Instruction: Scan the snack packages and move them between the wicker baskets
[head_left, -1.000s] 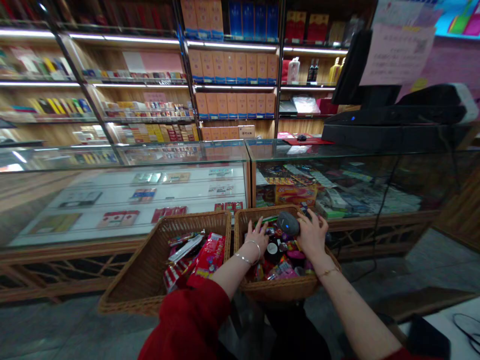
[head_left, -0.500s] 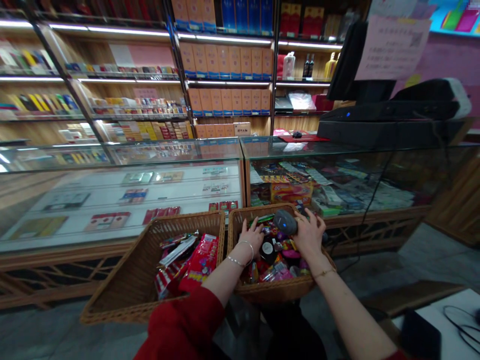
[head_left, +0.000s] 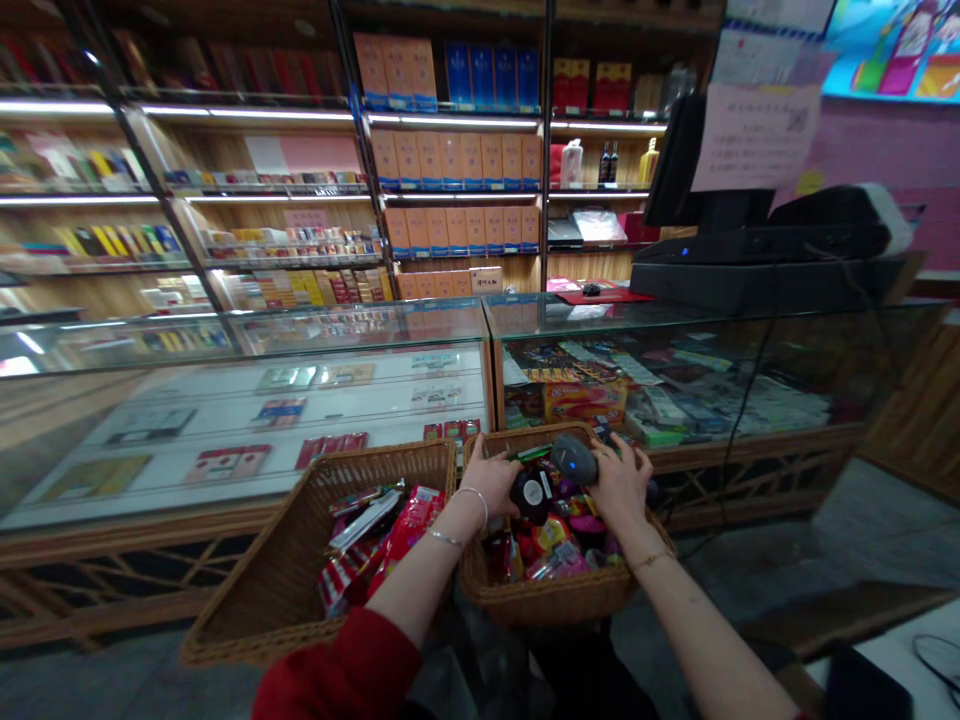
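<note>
In the right-hand wicker basket (head_left: 555, 598), small colourful packaged snacks (head_left: 559, 550) lie in a loose heap. My left hand (head_left: 491, 485) is at the basket's left side, its fingers closed on the edge of a black package with a round white label (head_left: 532, 494). Some of those fingertips are hidden behind the package. Across from it, my right hand (head_left: 621, 480) grips a grey barcode scanner (head_left: 574, 459), whose head points left over the heap with a small blue light lit.
A second wicker basket (head_left: 262, 560) on the left holds red and striped packets (head_left: 409, 520). Behind both stands a glass display counter (head_left: 360, 395). A monitor (head_left: 671, 165) and a black cable (head_left: 750, 385) are at the right.
My left hand has shifted left and drawn back from the heap, with the black package now at its fingers. My right hand still holds the scanner. The view has tilted up slightly.
</note>
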